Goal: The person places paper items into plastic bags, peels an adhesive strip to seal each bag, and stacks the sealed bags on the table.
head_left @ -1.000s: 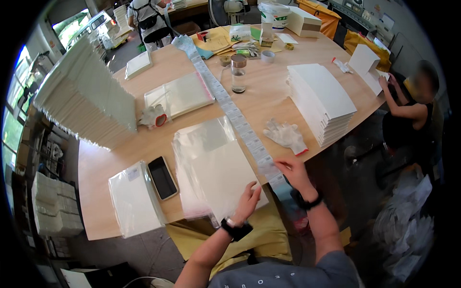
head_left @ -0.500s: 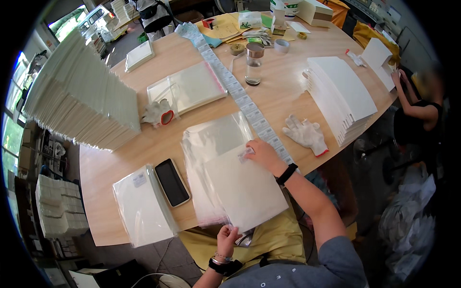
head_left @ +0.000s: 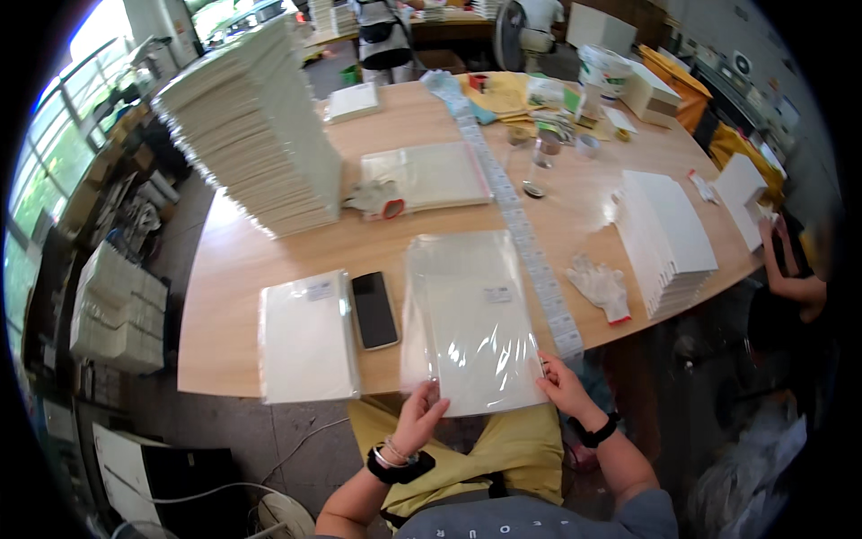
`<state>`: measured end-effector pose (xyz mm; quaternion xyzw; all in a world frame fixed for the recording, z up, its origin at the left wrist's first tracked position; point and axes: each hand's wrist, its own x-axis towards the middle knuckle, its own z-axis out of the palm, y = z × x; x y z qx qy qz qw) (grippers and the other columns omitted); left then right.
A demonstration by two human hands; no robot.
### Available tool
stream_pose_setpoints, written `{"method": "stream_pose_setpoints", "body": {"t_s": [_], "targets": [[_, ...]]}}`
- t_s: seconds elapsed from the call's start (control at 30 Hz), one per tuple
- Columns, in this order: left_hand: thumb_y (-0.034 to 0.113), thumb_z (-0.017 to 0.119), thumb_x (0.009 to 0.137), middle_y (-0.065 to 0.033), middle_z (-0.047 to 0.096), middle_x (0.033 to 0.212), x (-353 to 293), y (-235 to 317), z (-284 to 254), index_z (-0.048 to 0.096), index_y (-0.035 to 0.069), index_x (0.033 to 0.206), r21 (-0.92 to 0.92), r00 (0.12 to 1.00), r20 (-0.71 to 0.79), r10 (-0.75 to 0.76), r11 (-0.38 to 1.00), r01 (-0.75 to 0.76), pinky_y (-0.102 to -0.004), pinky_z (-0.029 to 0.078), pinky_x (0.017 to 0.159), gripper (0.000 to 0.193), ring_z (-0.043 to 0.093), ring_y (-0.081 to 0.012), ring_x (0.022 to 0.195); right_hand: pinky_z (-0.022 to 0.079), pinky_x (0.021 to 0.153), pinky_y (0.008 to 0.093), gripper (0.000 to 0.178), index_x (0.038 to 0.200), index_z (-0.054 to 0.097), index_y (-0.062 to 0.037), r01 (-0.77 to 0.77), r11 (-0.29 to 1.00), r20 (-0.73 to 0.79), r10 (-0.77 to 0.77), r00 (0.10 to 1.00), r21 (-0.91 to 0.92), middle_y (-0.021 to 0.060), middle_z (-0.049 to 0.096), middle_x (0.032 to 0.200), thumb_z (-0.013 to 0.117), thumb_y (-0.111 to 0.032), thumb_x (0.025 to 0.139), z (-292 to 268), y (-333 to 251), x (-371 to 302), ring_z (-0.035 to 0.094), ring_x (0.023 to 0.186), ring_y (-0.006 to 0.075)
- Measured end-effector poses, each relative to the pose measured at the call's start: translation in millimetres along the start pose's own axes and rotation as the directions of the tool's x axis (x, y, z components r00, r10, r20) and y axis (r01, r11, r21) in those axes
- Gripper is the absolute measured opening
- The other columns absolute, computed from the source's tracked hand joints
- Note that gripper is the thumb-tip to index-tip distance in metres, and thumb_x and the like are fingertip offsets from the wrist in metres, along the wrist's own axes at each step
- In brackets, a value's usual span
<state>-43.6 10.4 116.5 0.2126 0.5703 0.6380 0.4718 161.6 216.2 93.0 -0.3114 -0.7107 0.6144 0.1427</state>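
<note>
In front of me, at the table's near edge, lies a clear plastic bag [head_left: 485, 359] with a flat white sheet or pad showing through it, shiny with glare. A small printed label [head_left: 497, 295] sits near the top of the white piece. My left hand [head_left: 418, 419] pinches the bag's lower left corner, and my right hand [head_left: 566, 386] grips its lower right edge. Under and beyond it are more clear bags [head_left: 453, 251]. To the left, next to a dark-screened phone [head_left: 374, 310], lies a stack of bagged white pieces [head_left: 307, 350] with a label on top.
A tall stack of white pads [head_left: 260, 135] rises at the left. A label strip [head_left: 530, 242] runs away from me. Gloves [head_left: 600, 287], a lidded glass [head_left: 544, 153] and a white stack [head_left: 664, 238] stand rightward. Another person's arm [head_left: 790, 269] is at the right edge.
My right hand has left the label and now holds the lower right edge. The tilted white piece has straightened and is now seen under glossy plastic. My view has shifted.
</note>
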Motion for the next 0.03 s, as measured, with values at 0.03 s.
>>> {"method": "stream_pose_setpoints", "body": {"t_s": [0.03], "targets": [[0.012, 0.054, 0.084, -0.0051, 0.052, 0.108, -10.6, 11.9, -19.7, 0.036, 0.006, 0.123, 0.083, 1.000, 0.012, 0.008, 0.997, -0.009, -0.0224, 0.049, 0.061, 0.043, 0.052, -0.0104, 0.090, 0.040, 0.065, 0.0218, 0.047, 0.127, 0.036, -0.0083, 0.013, 0.995, 0.043, -0.017, 0.999, 0.094, 0.0041, 0.048, 0.086, 0.050, -0.005, 0.083, 16.9, -5.4, 3.0, 0.048, 0.070, 0.0104]]}}
